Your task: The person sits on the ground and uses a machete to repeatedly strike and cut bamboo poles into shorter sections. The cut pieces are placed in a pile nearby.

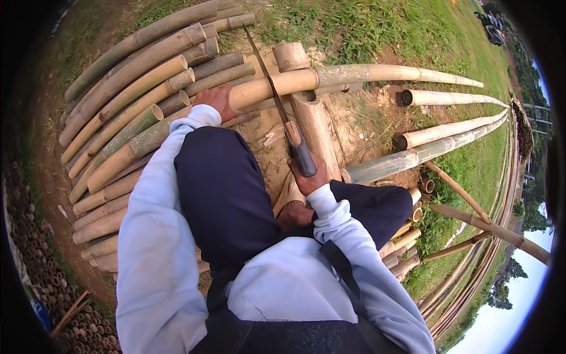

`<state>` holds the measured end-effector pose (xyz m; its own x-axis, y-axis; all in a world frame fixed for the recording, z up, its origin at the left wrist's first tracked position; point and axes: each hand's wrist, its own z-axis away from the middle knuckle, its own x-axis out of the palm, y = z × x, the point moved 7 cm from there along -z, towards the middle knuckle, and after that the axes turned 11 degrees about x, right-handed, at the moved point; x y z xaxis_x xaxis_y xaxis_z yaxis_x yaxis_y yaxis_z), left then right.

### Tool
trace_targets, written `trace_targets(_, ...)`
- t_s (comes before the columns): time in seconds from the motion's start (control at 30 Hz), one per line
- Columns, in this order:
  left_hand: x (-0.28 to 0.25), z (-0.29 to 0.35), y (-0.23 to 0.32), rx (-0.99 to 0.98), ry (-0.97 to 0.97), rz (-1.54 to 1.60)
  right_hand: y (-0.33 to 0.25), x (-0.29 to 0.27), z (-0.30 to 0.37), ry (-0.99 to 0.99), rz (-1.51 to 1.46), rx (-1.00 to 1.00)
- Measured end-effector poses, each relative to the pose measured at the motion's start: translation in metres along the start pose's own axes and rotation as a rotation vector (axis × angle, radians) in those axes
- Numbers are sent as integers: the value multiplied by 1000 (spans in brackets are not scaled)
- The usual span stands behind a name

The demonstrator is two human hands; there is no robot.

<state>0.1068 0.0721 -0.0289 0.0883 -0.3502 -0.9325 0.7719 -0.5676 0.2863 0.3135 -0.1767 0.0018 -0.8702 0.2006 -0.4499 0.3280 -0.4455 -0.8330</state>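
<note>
A long bamboo pole (345,75) lies crosswise before me, resting over a thick bamboo log (318,127). My left hand (217,102) is wrapped round the pole, left of the log. In my right hand (312,175) is the dark handle of a hand saw (263,66). The long, narrow blade crosses the pole between my left hand and the log, its tip pointing away to the far left. How deep the teeth sit in the bamboo cannot be made out. A bare foot (295,215) shows between my legs, close to my right hand.
Cut bamboo lengths (138,65) are stacked on the left. More poles (448,130) extend to the right, near a bamboo trestle (489,227). Bamboo pieces (407,251) lie beside my right knee. Pale sawdust covers the soil (348,115) around the log; grass (354,26) grows beyond.
</note>
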Motion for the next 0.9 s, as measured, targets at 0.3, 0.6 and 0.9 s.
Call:
trace_targets(0.3, 0, 7, -9, -17, -55, 19, 13, -47, 131, -61, 28, 79)
trace_targets(0.6, -2, 4, -1, -13, -9, 1, 2, -25, 64, -48, -27, 108)
trace_targets(0.9, 11, 3, -15, -17, -149, 42, 3, -9, 17, -33, -39, 44)
